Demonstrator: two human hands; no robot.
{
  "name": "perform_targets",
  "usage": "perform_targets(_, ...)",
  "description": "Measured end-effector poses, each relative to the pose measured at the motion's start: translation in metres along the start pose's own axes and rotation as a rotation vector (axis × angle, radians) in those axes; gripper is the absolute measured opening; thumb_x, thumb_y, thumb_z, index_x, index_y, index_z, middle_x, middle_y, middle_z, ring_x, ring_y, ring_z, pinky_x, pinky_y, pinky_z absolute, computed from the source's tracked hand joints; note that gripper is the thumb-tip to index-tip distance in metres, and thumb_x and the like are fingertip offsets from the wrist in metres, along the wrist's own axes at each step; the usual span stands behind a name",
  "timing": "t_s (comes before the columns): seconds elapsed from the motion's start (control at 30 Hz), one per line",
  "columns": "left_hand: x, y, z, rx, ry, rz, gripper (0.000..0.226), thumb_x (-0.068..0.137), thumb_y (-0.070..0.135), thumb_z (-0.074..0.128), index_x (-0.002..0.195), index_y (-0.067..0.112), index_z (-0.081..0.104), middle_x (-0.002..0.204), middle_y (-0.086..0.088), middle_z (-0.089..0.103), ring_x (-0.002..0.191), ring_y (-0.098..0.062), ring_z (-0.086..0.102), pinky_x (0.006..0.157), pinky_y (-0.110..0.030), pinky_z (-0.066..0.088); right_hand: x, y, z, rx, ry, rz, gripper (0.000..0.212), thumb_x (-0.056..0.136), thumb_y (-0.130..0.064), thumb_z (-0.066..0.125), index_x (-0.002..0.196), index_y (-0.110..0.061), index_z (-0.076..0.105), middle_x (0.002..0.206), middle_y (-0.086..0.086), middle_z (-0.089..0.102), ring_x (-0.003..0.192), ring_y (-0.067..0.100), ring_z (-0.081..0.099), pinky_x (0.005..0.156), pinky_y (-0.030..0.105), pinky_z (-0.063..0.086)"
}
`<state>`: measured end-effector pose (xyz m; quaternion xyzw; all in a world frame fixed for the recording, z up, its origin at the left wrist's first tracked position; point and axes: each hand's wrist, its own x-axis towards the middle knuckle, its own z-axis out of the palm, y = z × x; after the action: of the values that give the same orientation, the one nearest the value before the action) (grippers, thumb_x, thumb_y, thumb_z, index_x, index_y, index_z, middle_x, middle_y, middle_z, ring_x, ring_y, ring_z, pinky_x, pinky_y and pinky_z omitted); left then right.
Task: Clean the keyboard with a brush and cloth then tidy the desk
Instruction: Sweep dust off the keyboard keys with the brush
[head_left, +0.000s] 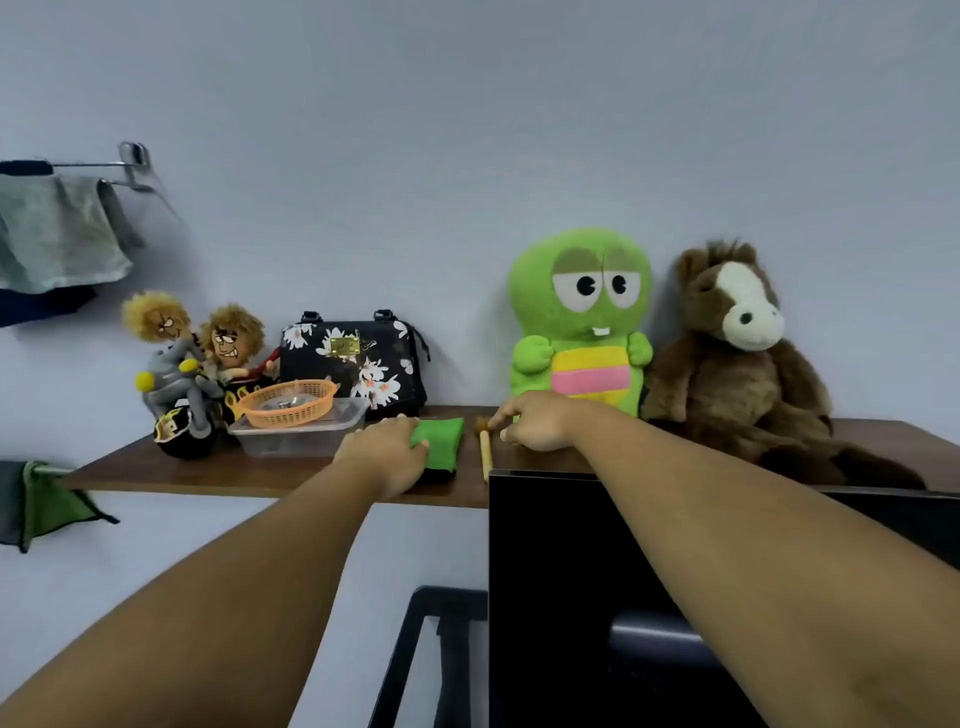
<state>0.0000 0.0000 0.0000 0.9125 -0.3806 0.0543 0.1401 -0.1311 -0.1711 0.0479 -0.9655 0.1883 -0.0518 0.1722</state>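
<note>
A folded green cloth (441, 441) lies on a brown wall shelf (208, 475). My left hand (384, 454) rests on the cloth's left side, fingers laid over its edge. Just right of the cloth lies a small brush with a pale wooden handle (485, 457), bristles pointing to the wall. My right hand (530, 421) hovers at the brush's bristle end, forefinger stretched toward it, the other fingers loosely curled; whether it touches the brush I cannot tell. No keyboard is in view.
On the shelf stand two dolls on a toy motorbike (192, 374), an orange basket (288, 402) on a clear plastic box (296, 436), a floral black bag (353, 364), a green plush (582, 322) and a brown plush horse (737, 364). A black monitor (571, 571) rises below right. Towels (57, 234) hang left.
</note>
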Motion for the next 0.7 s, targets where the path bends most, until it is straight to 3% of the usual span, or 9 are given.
perform_targets(0.1,0.002,-0.014,0.011,0.068,-0.039,0.047,0.054,0.1,0.041,0.029,0.15,0.021,0.025,0.157,-0.006,0.026,0.141,-0.027,0.029,0.113,-0.044,0.023,0.018,-0.007,0.014,-0.039,-0.075,0.008,0.038,0.091,-0.006,0.054,0.124,-0.021,0.067,0.123,-0.002,0.065,0.097,0.009,0.057,0.072,0.012,0.04)
perform_targets(0.2,0.006,-0.024,0.022,0.062,-0.09,0.084,0.054,0.101,0.042,0.024,0.152,0.022,0.022,0.161,-0.003,0.016,0.147,-0.021,0.015,0.117,-0.045,0.013,0.032,-0.008,0.025,-0.021,-0.149,0.059,0.04,0.087,0.004,0.054,0.12,-0.013,0.07,0.089,-0.007,0.067,0.069,0.003,0.053,0.054,0.006,0.04)
perform_targets(0.3,0.01,-0.031,0.032,0.039,-0.117,0.105,0.055,0.102,0.045,0.019,0.153,0.025,0.02,0.162,0.003,0.011,0.149,-0.016,0.009,0.118,-0.046,0.009,0.042,-0.01,0.032,-0.057,-0.161,0.062,0.036,0.084,0.005,0.053,0.104,-0.014,0.076,0.092,-0.005,0.075,0.091,0.012,0.066,0.078,0.019,0.05)
perform_targets(0.33,0.011,-0.032,0.034,0.022,-0.116,0.107,0.055,0.102,0.045,0.019,0.153,0.026,0.02,0.162,0.004,0.009,0.148,-0.015,0.009,0.118,-0.045,0.009,0.044,-0.01,0.034,-0.067,-0.15,0.063,0.035,0.083,0.005,0.052,0.099,-0.013,0.077,0.085,-0.008,0.075,0.094,0.013,0.065,0.079,0.021,0.05)
perform_targets(0.4,0.011,-0.033,0.036,0.007,-0.109,0.105,0.054,0.102,0.044,0.018,0.153,0.026,0.019,0.162,0.004,0.009,0.148,-0.015,0.009,0.118,-0.045,0.009,0.048,-0.011,0.037,-0.069,-0.147,0.078,0.027,0.084,0.001,0.055,0.09,-0.014,0.077,0.072,-0.009,0.074,0.085,0.014,0.063,0.071,0.023,0.051)
perform_targets(0.5,0.013,-0.032,0.035,0.006,-0.103,0.106,0.054,0.102,0.042,0.018,0.153,0.026,0.02,0.162,0.003,0.01,0.148,-0.016,0.009,0.118,-0.045,0.009,0.047,-0.013,0.039,-0.028,-0.122,0.137,0.006,0.082,-0.017,0.068,0.077,-0.017,0.07,0.087,0.005,0.077,0.069,0.018,0.06,0.061,0.028,0.048)
perform_targets(0.6,0.013,-0.028,0.031,0.017,-0.1,0.108,0.054,0.102,0.041,0.018,0.153,0.024,0.021,0.162,0.001,0.011,0.149,-0.017,0.008,0.118,-0.045,0.008,0.044,-0.012,0.035,0.066,-0.037,0.148,0.017,0.083,-0.026,0.071,0.071,-0.019,0.06,0.074,-0.001,0.073,0.059,0.017,0.059,0.053,0.024,0.042)
perform_targets(0.7,0.011,-0.022,0.025,0.015,-0.038,0.113,0.054,0.102,0.041,0.018,0.152,0.023,0.022,0.162,0.0,0.012,0.148,-0.017,0.01,0.119,-0.044,0.008,0.036,-0.012,0.027,0.15,0.086,0.105,0.011,0.078,-0.023,0.073,0.07,-0.017,0.066,0.069,0.0,0.072,0.06,0.016,0.061,0.061,0.028,0.05)
